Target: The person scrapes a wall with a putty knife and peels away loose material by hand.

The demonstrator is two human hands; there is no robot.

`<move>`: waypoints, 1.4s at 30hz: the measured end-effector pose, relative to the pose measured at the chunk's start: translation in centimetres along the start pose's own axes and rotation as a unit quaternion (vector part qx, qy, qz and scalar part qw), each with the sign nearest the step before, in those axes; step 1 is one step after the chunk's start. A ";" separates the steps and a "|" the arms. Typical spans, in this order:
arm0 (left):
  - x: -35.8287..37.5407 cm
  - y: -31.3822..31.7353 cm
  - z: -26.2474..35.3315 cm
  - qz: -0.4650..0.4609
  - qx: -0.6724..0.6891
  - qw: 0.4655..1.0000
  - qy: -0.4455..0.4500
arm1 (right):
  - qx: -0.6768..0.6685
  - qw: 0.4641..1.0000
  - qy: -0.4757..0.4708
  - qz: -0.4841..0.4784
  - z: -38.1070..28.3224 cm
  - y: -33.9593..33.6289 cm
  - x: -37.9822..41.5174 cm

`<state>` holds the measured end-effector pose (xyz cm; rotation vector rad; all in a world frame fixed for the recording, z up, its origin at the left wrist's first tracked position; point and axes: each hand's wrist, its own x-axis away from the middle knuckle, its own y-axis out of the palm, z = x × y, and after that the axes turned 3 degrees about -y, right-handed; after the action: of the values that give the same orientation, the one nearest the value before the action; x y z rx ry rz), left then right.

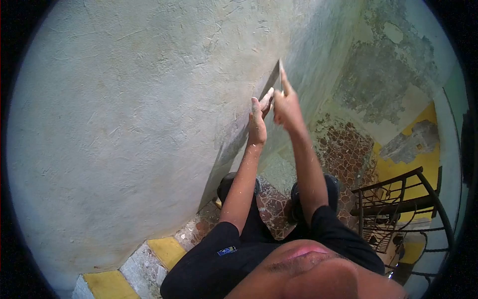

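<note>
Raised in front of the body, my left hand (258, 119) has its thumb and fingers apart, with pale dust on them and nothing visibly held. Just to its right, my right hand (288, 108) stretches its index finger up to the plastered wall (139, 109), while its other fingers curl in. Nothing shows in the right hand, though its palm side is hidden. The two hands are very close; whether they touch is unclear. A dark shadow of the arms and finger falls on the wall beside them.
A dark metal railing (398, 199) curves at the lower right. Patterned floor tiles (346, 159), dusty in places, lie beyond the shoes (328, 192). Yellow-and-white edging (167, 251) runs along the wall's foot at the lower left. Peeling plaster (383, 74) covers the far wall.
</note>
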<state>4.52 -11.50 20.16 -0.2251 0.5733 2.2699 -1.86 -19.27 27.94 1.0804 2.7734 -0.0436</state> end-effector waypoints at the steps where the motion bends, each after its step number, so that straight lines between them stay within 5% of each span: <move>1: 0.3 0.1 0.6 -0.001 -0.005 1.000 0.003 | -0.053 0.997 0.041 -0.033 -0.5 -0.7 -1.1; 17: 0.7 0.9 0.9 0.037 -0.023 0.999 0.022 | 0.148 0.986 0.053 -0.060 1.7 -2.4 2.0; 27: 0.2 1.7 0.6 0.059 0.053 0.997 0.017 | 0.112 0.992 0.043 -0.048 2.6 -0.9 1.6; 30: 0.0 2.2 0.9 0.059 0.034 0.997 0.030 | 0.079 0.995 -0.053 -0.001 2.1 -1.7 -1.3; 42: -0.3 1.1 -0.6 0.116 0.033 0.993 0.010 | 0.121 0.989 0.019 -0.079 0.9 -2.0 2.5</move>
<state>3.90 -12.61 20.08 -0.1553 0.7170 2.4686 -4.91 -19.11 26.55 0.9142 2.9408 -0.3934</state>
